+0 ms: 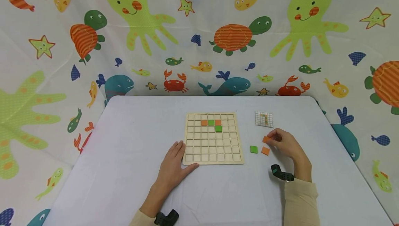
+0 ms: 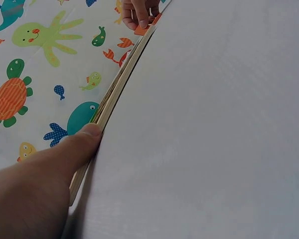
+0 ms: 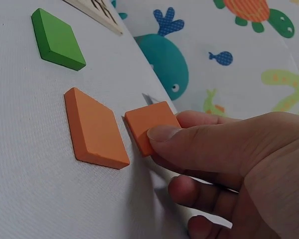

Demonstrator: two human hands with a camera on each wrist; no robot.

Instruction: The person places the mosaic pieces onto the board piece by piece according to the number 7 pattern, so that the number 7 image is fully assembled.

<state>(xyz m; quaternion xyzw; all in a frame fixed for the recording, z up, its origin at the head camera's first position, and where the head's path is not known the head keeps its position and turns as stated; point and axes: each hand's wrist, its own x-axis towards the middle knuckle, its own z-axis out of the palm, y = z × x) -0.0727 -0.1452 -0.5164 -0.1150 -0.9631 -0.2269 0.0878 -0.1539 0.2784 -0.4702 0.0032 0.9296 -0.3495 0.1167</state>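
Observation:
The right hand (image 1: 285,143) pinches an orange tile (image 1: 266,139) between thumb and fingers; in the right wrist view that tile (image 3: 152,124) is tilted up off the table. Beside it lie another orange tile (image 1: 265,151) and a green tile (image 1: 254,149). My left hand (image 1: 171,167) rests at the lower left corner of the wooden grid board (image 1: 209,147), its thumb along the front edge. On the board, an orange, a green (image 1: 211,122) and an orange tile form a row, with a green tile (image 1: 218,129) under the right one.
A small card (image 1: 264,119) with a printed grid pattern lies right of the board, beyond the loose tiles. The white table (image 1: 134,132) ends at a curtain (image 1: 180,45) with sea animals behind it and at both sides.

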